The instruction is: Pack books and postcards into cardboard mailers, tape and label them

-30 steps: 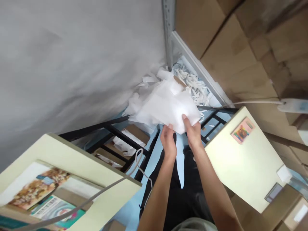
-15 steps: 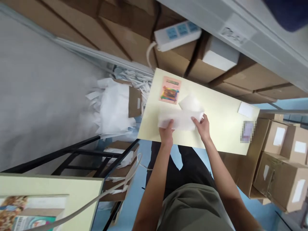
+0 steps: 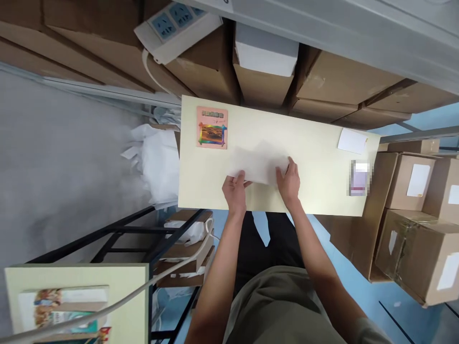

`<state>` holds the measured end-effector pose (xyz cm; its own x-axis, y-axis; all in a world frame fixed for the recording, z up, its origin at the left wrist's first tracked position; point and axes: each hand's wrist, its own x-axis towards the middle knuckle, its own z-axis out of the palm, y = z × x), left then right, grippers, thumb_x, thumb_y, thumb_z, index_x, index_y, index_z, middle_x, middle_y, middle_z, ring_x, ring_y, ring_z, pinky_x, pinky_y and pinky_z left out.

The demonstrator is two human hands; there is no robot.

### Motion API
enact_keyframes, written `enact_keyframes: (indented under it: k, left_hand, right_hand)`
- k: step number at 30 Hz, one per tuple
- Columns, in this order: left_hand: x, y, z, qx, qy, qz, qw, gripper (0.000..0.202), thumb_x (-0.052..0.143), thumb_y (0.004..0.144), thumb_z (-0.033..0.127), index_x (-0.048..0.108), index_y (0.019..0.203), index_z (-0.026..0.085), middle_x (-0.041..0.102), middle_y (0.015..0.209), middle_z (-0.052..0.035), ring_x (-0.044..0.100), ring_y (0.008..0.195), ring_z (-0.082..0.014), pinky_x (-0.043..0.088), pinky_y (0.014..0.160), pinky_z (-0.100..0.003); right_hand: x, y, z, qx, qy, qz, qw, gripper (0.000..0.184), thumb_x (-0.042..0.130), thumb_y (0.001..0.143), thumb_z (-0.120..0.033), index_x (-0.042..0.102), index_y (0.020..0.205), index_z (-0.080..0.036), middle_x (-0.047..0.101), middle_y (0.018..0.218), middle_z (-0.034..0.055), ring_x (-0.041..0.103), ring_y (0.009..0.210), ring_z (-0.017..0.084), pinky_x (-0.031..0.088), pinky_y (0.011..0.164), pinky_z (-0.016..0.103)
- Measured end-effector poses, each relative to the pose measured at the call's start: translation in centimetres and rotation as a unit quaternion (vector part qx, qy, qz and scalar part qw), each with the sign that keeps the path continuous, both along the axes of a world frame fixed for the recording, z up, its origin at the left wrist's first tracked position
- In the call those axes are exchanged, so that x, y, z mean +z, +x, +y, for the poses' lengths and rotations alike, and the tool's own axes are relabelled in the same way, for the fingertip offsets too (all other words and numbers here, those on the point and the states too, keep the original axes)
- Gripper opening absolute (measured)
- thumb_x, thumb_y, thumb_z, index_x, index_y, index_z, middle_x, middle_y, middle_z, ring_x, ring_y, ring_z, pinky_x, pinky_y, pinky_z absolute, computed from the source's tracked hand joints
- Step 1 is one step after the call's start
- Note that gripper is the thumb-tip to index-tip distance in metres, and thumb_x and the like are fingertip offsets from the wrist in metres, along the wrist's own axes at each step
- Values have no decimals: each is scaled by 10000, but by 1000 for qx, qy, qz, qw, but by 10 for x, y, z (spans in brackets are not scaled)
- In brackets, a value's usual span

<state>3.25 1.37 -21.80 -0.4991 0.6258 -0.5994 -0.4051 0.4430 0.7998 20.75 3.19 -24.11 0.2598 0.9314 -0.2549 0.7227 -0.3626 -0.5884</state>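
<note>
A thin white translucent sheet [image 3: 260,165] lies on the pale yellow table [image 3: 315,191]. My left hand [image 3: 234,191] pinches its near left corner with closed fingers. My right hand [image 3: 289,179] holds its near right end, fingers curled on the sheet. A small pink card with a colourful picture [image 3: 212,127] lies on the table's far left corner, apart from both hands.
A white slip [image 3: 352,141] and a small blurred item [image 3: 358,178] lie at the table's right end. Cardboard boxes [image 3: 412,239] stand right and behind under a shelf. A power strip [image 3: 175,26] hangs above. White packing scraps [image 3: 158,157] pile left. A second table [image 3: 77,301] stands near left.
I turned right from the pile of white scraps to the yellow table. Both hands carried the white sheet over and lowered it flat onto the tabletop.
</note>
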Motion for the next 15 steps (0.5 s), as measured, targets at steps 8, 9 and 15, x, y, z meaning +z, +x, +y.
enact_keyframes:
  k: [8,9,15]
  left_hand:
    - [55,53,-3,-247,144,41,957,564,655,1059,732,839,1174,211,853,1167,-128,807,1156,-296,663,1002,-413]
    - [57,60,-4,-287,153,35,945,613,531,1118,734,843,1178,210,853,1178,-140,807,1176,-304,661,1018,-432]
    - [23,68,9,-373,135,226,889,439,527,1155,555,791,1292,231,797,1336,-174,776,1240,-326,653,1062,-489]
  right_hand:
    - [53,4,0,-24,26,264,964,583,583,1078,-724,684,1400,-249,766,1110,79,715,930,212,610,794,346]
    - [60,7,-2,-39,30,276,960,566,612,1057,-737,708,1327,-248,771,1103,74,710,938,213,602,800,342]
    - [68,48,-14,-154,34,205,966,514,665,997,-718,620,827,-235,619,758,-1,563,751,185,481,681,316]
